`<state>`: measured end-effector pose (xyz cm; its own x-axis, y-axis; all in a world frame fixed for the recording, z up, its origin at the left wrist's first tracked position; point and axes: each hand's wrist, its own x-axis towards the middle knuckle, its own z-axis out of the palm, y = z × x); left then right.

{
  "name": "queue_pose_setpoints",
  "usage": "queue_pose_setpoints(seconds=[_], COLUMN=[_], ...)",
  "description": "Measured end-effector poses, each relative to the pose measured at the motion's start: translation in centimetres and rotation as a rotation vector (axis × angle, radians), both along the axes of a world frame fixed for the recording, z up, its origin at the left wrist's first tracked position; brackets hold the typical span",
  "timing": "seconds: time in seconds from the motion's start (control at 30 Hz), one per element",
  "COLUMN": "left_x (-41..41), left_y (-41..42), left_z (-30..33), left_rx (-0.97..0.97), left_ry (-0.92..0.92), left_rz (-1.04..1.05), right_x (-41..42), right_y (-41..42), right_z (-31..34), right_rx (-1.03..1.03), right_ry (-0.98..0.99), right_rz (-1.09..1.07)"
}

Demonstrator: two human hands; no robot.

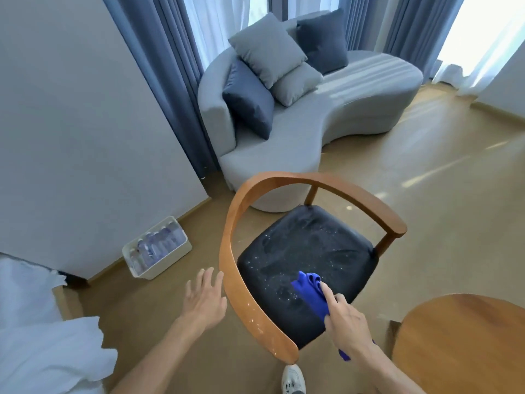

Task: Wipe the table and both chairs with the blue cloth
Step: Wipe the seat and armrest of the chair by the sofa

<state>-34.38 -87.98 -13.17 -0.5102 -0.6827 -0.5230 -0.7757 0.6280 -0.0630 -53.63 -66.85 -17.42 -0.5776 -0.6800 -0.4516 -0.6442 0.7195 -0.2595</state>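
On the dark seat (306, 263) of the wooden chair (244, 223), we see the blue cloth (309, 292) near the front edge, pinched in the grip of the right hand (345, 322), forefinger stretched along it. Our left hand (204, 301) hovers just outside the curved armrest, fingers spread, holding nothing. White specks dot the seat. At lower right, the round worktop (466, 345) stands beside the chair.

Bright daylight through curtains (480, 38); window glare; wide-angle edge distortion.

Left hand (205, 300) splayed, right hand (347, 322) clenched.
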Motion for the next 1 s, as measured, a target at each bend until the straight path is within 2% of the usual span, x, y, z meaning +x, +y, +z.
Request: queue_pose_setpoints(seconds=[0.27, 0.4, 0.6, 0.83, 1.0], left_x=[-10.4, -15.8, -21.7, -26.3, -30.5], left_y=[-12.7, -19.2, -25.5, -30.0, -30.6], left_z=[-2.9, -5.7, -8.2, -11.6, -14.3], left_rx=[0.010, -0.038, -0.016, 0.005, -0.009], left_ry=[-0.014, -0.035, 0.037, 0.107, 0.172], left_rz=[-0.348, -0.617, -0.949, -1.156, -1.204], right_x=[-2.2, -2.0, -1.8, -2.9, -4.3], right_y=[-7.1, -11.7, -20.0, -26.7, -29.2], right_z=[-1.0, -1.6, -2.4, -5.4, -9.7], right_rx=[0.024, 0.079, 0.098, 0.038, 0.008], right_ry=[-0.050, -0.037, -0.023, -0.070, -0.132], right_rz=[-0.283, -0.451, -0.716, -0.906, -1.033])
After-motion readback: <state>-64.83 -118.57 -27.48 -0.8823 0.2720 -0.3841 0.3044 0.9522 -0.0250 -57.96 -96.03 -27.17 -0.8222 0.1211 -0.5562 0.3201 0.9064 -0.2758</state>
